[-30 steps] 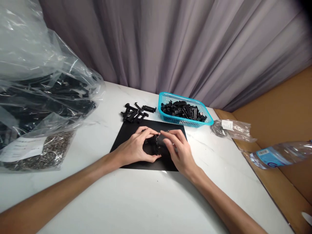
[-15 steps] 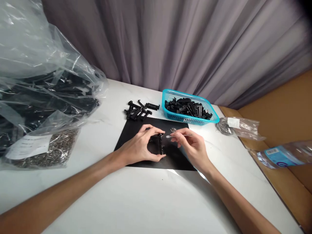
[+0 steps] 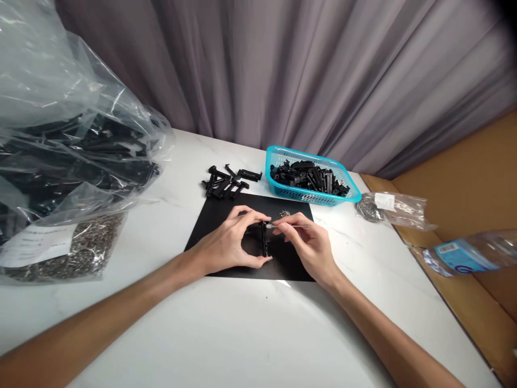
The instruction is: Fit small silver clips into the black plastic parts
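My left hand grips a narrow black plastic part by its two ends, between thumb and fingers, holding it over a black mat. In my right hand is a thin metal rod-like tool, pinched between thumb and fingers. Its pale tip meets the upper end of the black part, or lies right beside it; the exact contact is too small to tell. Behind my right fingers a small pile of metal pieces lies on the mat.
Several black plastic parts lie behind the mat, beside a blue basket full of similar ones. Large clear bags and a bag of metal pieces stand left. At right are another small bag, a plastic bottle and cardboard.
My right hand has moved left, bringing the tool's tip from a small gap away up to the black part. My left hand keeps its hold. The whole view has shifted slightly.
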Action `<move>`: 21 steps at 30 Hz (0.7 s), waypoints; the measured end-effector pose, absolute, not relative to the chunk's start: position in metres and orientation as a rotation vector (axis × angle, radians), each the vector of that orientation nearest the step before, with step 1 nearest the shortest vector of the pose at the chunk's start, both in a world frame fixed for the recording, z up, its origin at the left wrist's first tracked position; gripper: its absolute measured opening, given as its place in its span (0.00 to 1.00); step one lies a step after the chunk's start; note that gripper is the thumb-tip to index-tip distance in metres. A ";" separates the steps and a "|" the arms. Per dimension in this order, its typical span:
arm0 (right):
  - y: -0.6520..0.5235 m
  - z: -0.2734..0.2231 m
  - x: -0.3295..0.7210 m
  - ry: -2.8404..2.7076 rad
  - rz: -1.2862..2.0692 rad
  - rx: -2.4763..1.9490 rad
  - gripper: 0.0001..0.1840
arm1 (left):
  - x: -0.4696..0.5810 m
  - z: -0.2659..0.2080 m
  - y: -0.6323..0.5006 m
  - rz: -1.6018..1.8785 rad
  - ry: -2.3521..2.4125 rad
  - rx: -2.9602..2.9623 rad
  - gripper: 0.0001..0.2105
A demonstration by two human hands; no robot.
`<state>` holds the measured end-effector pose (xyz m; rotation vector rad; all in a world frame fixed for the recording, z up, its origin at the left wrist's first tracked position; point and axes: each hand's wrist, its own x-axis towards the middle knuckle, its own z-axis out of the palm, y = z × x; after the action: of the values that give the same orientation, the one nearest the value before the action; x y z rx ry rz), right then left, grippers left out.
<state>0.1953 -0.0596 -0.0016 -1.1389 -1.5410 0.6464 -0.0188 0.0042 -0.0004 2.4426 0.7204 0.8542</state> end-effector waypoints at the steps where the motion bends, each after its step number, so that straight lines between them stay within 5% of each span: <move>1: -0.060 -0.002 0.195 -1.536 0.636 -1.140 0.11 | -0.019 -0.001 0.004 0.856 0.723 2.444 0.31; 21: -0.056 -0.005 0.197 -1.675 0.597 -1.071 0.11 | -0.020 -0.005 0.008 0.785 0.713 2.442 0.30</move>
<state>0.1969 -0.0558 -0.0045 -1.0710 -1.6753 0.5970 -0.0203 0.0075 -0.0047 2.4424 0.7132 0.7848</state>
